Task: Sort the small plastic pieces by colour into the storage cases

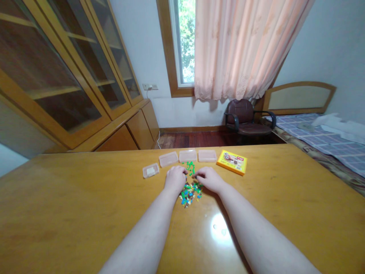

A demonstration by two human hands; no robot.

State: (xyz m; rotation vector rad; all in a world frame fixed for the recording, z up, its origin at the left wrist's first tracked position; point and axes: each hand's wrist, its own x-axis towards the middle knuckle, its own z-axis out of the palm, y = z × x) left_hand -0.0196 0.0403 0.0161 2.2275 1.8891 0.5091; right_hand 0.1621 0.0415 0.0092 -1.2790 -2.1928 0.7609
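Small mixed building bricks (188, 195) in green, blue, brown, white and yellow lie in a loose pile on the wooden table (85, 205). Beyond them is a smaller scatter of green bricks (190, 166). At the left edge of both groups, my left hand (176, 179) rests with its fingers curled together. My right hand (209, 178) reaches in from the other side, thumb and fingertips pinched close to the green pieces. Whatever sits between the fingertips of either hand is too small to make out.
Three clear plastic trays (188, 155) stand in a row behind the bricks. A smaller clear box (151, 171) with something pale in it is to the left. A yellow printed box (232, 162) lies at the right. Beyond the table are a chair (245, 114) and a bed (336, 133).
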